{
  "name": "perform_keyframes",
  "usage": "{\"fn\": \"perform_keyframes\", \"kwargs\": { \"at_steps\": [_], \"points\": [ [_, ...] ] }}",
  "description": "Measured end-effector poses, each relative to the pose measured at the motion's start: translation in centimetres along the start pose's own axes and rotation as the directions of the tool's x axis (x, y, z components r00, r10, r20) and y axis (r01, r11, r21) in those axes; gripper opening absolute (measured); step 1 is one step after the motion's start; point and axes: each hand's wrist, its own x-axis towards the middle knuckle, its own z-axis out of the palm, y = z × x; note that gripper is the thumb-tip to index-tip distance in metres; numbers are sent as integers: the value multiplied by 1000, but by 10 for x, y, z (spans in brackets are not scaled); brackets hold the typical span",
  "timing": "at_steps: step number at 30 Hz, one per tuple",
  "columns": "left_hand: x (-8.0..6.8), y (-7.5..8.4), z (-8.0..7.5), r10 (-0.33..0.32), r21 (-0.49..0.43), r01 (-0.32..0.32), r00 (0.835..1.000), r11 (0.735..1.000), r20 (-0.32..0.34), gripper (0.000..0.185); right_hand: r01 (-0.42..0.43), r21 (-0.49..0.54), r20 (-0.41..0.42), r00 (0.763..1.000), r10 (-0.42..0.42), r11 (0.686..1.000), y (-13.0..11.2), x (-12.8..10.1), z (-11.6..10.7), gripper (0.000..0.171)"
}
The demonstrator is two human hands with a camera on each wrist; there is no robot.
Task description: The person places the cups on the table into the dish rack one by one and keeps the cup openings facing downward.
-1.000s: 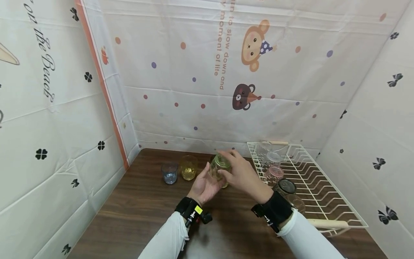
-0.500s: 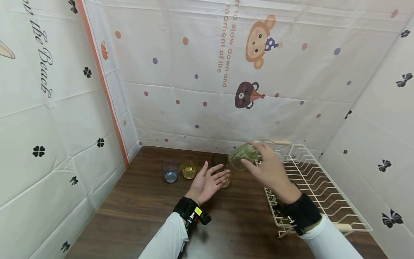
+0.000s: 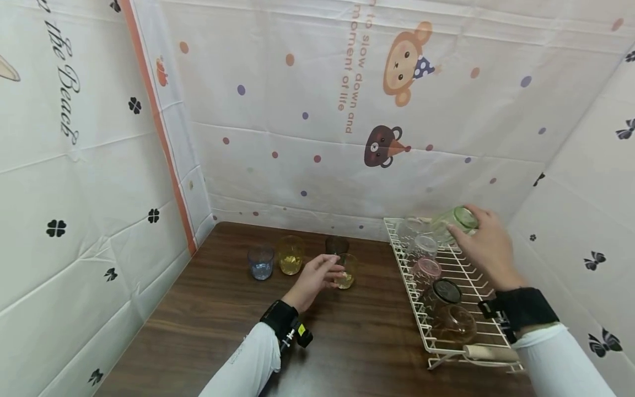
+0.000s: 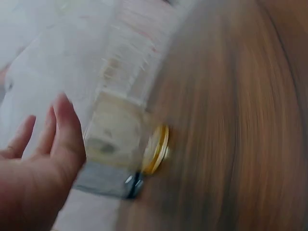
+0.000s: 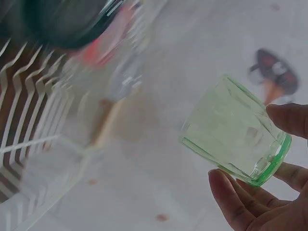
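Observation:
My right hand (image 3: pixel 488 245) grips a light green glass tumbler (image 5: pixel 236 130) around its thick base. The tumbler is tilted, its mouth toward the left, over the far end of the white wire dish rack (image 3: pixel 483 270). My left hand (image 3: pixel 313 281) is low over the table, fingers loosely bent and holding nothing. Its fingertips are close to a yellow glass (image 3: pixel 347 273) in the head view; the left wrist view shows a gap between them. Behind that glass stands a dark glass (image 3: pixel 336 244).
Along the rack's left side sit upturned glasses: a clear one (image 3: pixel 425 246), a pink one (image 3: pixel 428 269), a dark one (image 3: pixel 446 292) and a brownish one (image 3: pixel 456 324). On the wooden table (image 3: pixel 223 331) stand a blue glass (image 3: pixel 261 263) and another yellow glass (image 3: pixel 290 256). Printed cloth hangs behind.
The right hand has carried the green tumbler from the left hand rightward to above the rack. The left hand has let go of it, turned over and lowered beside the yellow glass.

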Motion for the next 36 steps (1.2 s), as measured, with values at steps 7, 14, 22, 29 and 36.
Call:
{"fn": "perform_keyframes", "kwargs": {
  "at_steps": [7, 14, 22, 29, 36],
  "points": [
    [-11, 13, 3, 180, 511, -106, 979, 853, -99, 27, -76, -63, 143, 986, 85, 995, 51, 15, 19, 72],
    [-30, 25, 6, 221, 616, -142, 974, 775, -55, 29, -114, -121, 255, 957, 142, 986, 86, 28, 52, 73],
    [-46, 26, 7, 180, 678, -129, 984, 723, -5, 26, -118, -140, 301, 941, 156, 983, 96, 38, 79, 68],
    [-55, 17, 3, 144, 710, -116, 989, 694, 20, 34, -88, -142, 260, 958, 123, 986, 112, 49, 99, 63],
    [-61, 11, -1, 124, 730, -78, 992, 679, -9, 43, -66, -156, 244, 964, 103, 986, 125, 60, 107, 62]
  ]
}}
